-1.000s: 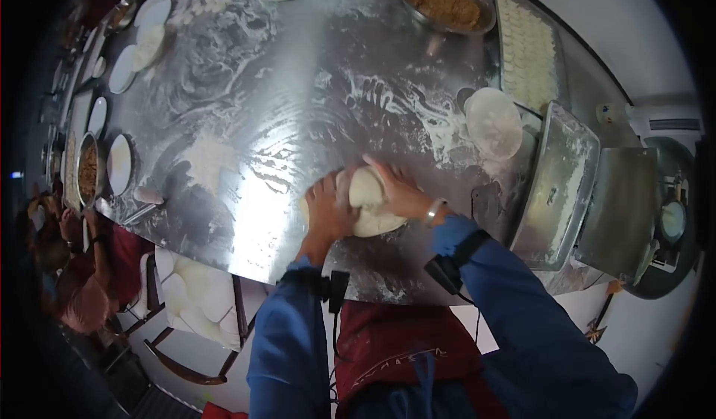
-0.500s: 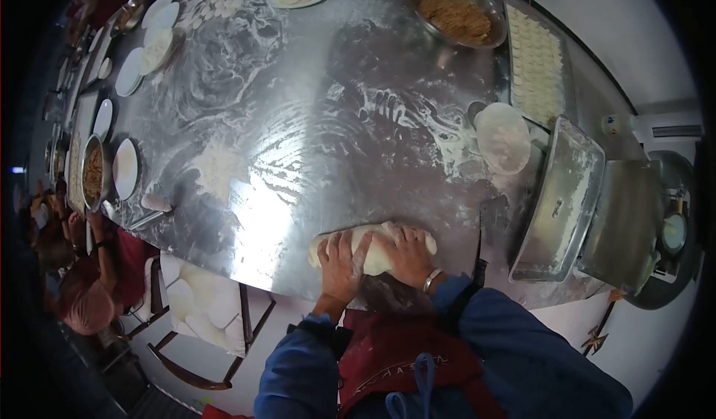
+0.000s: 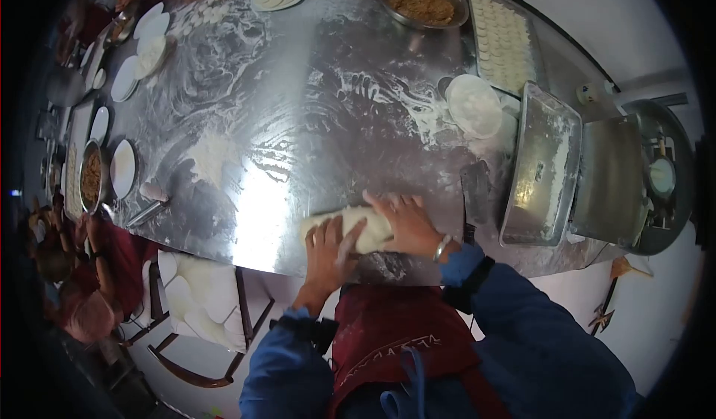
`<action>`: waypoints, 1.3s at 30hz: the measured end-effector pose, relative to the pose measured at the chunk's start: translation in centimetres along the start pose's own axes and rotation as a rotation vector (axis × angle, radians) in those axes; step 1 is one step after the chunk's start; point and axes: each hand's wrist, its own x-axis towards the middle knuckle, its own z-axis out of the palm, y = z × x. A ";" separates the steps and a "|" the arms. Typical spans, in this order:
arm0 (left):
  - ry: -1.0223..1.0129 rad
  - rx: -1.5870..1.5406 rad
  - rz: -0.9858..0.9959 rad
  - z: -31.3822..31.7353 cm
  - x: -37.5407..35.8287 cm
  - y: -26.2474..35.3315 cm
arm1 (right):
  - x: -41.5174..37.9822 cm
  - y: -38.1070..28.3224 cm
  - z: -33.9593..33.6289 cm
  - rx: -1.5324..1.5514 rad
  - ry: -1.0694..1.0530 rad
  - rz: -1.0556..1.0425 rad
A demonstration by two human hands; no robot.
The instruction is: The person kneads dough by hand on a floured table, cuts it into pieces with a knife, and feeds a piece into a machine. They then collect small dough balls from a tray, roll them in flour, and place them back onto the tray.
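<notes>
A thick, pale roll of dough (image 3: 371, 227) lies on the steel table (image 3: 358, 154) near its front edge. My left hand (image 3: 327, 253) grips the roll from the near side, fingers bent over its top and thumb pressed against it. On the right end my right hand (image 3: 410, 225) is wrapped over the dough, its thumb reaching toward the far side and its fingers pointing away from me. The right hand hides that end of the roll. Flour dusts both hands, and a smear of flour shows on the table just below the dough.
Right of my hands lie a dark flat blade (image 3: 474, 194) and a floury metal tray (image 3: 514, 210). Farther back are a round white board (image 3: 475, 106), a bowl of brown filling (image 3: 421, 7) and a tray of dumplings (image 3: 503, 42). White plates (image 3: 123, 169) line the left; people's hands work there.
My right hand has turned and shifted left and forward over the roll, covering its right end. The left hand has moved slightly left. The whole view has shifted a little.
</notes>
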 end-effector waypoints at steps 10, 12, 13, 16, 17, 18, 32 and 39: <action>0.176 0.190 -0.023 4.9 -1.2 -2.2 | -1.2 1.6 10.5 -0.376 0.434 0.002; 0.190 0.197 0.002 4.6 -0.8 -2.4 | -0.7 1.7 10.2 -0.370 0.467 0.011; 0.059 0.199 -0.105 4.4 -0.4 -2.1 | -0.4 2.0 9.5 -0.255 0.386 0.032; -0.062 0.188 -0.156 2.7 1.1 -0.7 | -1.8 2.3 6.9 -0.072 0.355 0.058; 0.028 0.191 -0.020 2.1 1.2 0.0 | -3.0 2.0 6.1 0.004 0.370 0.050; 0.115 0.187 0.111 0.8 1.6 1.4 | -4.5 1.6 5.5 -0.002 0.387 0.067; -0.053 -0.403 0.094 0.5 2.2 3.0 | -9.8 10.0 4.7 0.460 0.660 0.065; -0.012 -0.264 -0.026 1.7 2.4 2.3 | -5.1 21.8 -1.4 0.556 1.045 0.473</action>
